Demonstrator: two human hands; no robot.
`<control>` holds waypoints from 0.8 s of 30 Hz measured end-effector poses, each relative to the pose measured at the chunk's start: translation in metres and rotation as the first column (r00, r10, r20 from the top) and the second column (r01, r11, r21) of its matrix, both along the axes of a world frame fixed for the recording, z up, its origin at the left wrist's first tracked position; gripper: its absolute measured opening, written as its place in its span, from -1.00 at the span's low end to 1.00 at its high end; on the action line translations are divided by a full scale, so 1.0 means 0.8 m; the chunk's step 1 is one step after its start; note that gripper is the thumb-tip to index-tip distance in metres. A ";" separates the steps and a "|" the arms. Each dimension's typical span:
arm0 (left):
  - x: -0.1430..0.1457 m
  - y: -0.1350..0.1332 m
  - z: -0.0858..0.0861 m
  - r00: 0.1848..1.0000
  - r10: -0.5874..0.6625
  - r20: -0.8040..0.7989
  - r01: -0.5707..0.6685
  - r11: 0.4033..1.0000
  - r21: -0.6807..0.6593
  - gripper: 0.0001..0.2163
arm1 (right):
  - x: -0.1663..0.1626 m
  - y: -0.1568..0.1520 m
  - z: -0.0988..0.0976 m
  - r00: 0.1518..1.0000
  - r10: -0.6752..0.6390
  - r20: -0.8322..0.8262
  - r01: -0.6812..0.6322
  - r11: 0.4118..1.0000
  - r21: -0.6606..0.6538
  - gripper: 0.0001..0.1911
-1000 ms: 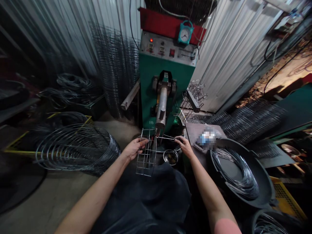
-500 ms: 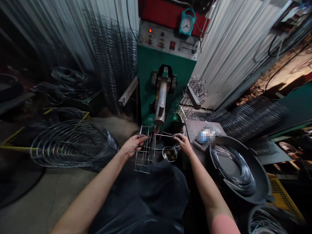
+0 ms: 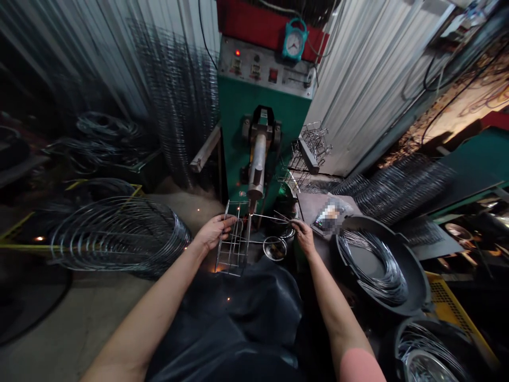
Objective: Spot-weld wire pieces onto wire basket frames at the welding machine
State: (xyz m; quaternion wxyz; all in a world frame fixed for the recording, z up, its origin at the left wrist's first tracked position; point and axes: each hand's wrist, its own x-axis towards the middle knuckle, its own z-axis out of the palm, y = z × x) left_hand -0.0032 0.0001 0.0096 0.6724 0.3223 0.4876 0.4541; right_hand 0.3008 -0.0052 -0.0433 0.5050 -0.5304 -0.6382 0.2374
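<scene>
My left hand (image 3: 218,231) is closed on the left side of a small wire rack (image 3: 231,260), a grid of thin metal rods. The rack's right side lies at the electrode tip (image 3: 252,206) of a green spot welding machine (image 3: 234,124). Between thumb and fingers, my right hand (image 3: 304,236) pinches the end of a thin metal rod (image 3: 272,217), which runs left to the electrode. Small sparks show near the rack and over my dark apron (image 3: 238,318). A round dish (image 3: 274,248) sits below the rod.
Wire hoops are piled on the left (image 3: 119,233). On the right stand a black basin (image 3: 423,297) holding a wire ring bundle (image 3: 382,276) and a yellow crate (image 3: 449,302). A teal clock (image 3: 295,42) hangs on the machine. Stacked wire grids (image 3: 178,106) lean at the wall.
Sparks have appeared around the rack, the apron and the floor. My right hand has moved slightly right relative to the rack. The whole view has shifted a little.
</scene>
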 end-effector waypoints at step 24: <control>-0.022 -0.006 0.003 0.994 0.106 0.026 -0.106 0.994 0.033 -0.65 | 0.037 -0.037 -0.044 0.887 0.010 0.462 0.002 1.000 -0.026 -0.64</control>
